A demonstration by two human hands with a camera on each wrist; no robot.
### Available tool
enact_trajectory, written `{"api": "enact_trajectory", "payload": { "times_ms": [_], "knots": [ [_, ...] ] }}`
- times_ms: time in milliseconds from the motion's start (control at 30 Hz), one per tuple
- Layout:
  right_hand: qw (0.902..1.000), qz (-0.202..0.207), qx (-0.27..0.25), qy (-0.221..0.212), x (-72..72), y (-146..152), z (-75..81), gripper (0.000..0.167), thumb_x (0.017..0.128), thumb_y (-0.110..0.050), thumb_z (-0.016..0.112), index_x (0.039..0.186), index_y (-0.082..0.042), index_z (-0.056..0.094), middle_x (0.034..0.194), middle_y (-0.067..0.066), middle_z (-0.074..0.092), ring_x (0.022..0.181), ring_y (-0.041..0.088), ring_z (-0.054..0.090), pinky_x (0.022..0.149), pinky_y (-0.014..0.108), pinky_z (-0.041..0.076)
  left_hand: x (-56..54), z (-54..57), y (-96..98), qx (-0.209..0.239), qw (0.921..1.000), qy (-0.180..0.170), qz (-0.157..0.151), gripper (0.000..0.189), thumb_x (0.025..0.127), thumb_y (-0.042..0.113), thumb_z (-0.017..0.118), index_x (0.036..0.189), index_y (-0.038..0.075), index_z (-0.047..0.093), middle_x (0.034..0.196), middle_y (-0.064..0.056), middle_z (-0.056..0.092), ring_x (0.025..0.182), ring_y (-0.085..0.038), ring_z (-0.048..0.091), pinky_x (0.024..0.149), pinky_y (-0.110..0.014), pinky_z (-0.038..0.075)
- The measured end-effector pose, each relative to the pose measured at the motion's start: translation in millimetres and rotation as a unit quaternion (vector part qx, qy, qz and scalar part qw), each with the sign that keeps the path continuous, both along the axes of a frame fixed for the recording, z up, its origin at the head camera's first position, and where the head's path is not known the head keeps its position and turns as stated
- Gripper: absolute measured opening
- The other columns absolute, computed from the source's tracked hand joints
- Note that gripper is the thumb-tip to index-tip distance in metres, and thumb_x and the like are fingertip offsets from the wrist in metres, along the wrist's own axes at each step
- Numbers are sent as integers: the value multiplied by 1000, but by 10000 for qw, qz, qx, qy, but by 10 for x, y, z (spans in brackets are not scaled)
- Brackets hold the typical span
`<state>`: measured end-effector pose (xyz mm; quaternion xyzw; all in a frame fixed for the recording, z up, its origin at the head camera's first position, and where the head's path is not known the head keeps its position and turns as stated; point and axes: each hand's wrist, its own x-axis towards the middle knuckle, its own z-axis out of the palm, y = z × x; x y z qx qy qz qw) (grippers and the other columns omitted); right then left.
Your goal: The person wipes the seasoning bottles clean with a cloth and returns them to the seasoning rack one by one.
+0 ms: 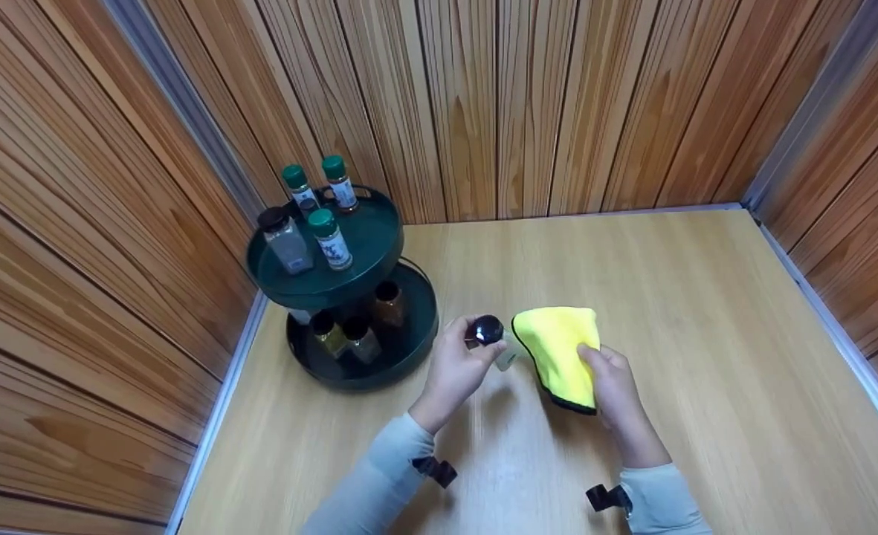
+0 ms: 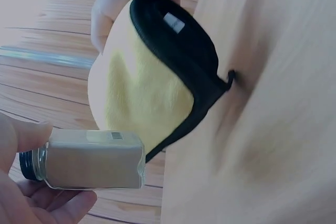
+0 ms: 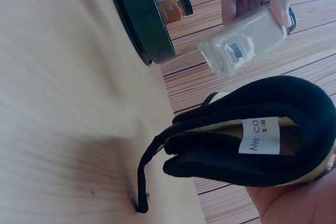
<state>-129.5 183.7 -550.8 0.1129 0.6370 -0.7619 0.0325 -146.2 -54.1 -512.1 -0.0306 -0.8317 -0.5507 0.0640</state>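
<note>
My left hand (image 1: 453, 365) grips a clear glass spice jar (image 2: 97, 163) near its black lid (image 1: 488, 329), above the table. A pale label shows on the jar's side in the wrist views; what is inside it I cannot tell. My right hand (image 1: 617, 385) holds a folded yellow cloth (image 1: 556, 345) with black edging, pinched between thumb and fingers. In the right wrist view a white tag (image 3: 260, 136) shows within the cloth's folds. Cloth and jar are close together, with the cloth to the jar's right in the head view; I cannot tell whether they touch.
A dark green two-tier round rack (image 1: 375, 241) stands at the left. Its upper tier carries green-capped bottles (image 1: 331, 241) and a dark-lidded jar (image 1: 288, 245); several black-lidded jars (image 1: 363, 342) sit below. Wood-panelled walls (image 1: 457, 111) border the table (image 1: 706, 319).
</note>
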Motion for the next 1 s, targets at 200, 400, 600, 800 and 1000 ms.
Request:
{"api": "enact_trajectory", "payload": {
  "times_ms": [200,400,600,800,1000],
  "knots": [
    [9999,-32,92,35,4,-8,4,30,105,-17,52,109,11,64,77,8,71,67,21,68,61,33,57,-82,28,-162,-87,9995,-290,130,35,87,21,83,118,17,67,114,4,65,102,-14,65,92,-35,57],
    [9996,2,277,73,0,-2,9,30,104,-17,52,107,11,65,76,8,70,65,20,67,60,32,56,-162,8,-341,-312,9988,-228,313,36,89,23,82,120,15,66,116,2,64,104,-15,64,93,-36,57],
    [9990,-2,455,24,-16,8,18,30,104,-17,53,111,11,64,76,6,69,66,18,66,61,31,55,-247,-14,-524,-626,9955,340,624,38,86,21,83,119,10,68,114,-4,67,103,-19,64,92,-38,54],
    [9983,130,556,87,-5,23,36,31,105,-17,54,112,11,63,77,7,70,66,19,67,61,31,55,-319,-13,-669,-905,9899,611,909,40,84,24,82,118,8,69,115,-6,69,112,-21,64,102,-39,50],
    [9973,14,722,103,-19,30,44,30,104,-17,55,111,11,65,75,4,69,65,17,66,60,30,55,-372,4,-748,-1102,9868,573,1043,39,84,24,79,118,8,68,117,-7,69,114,-23,63,104,-40,48]
  ]
}}
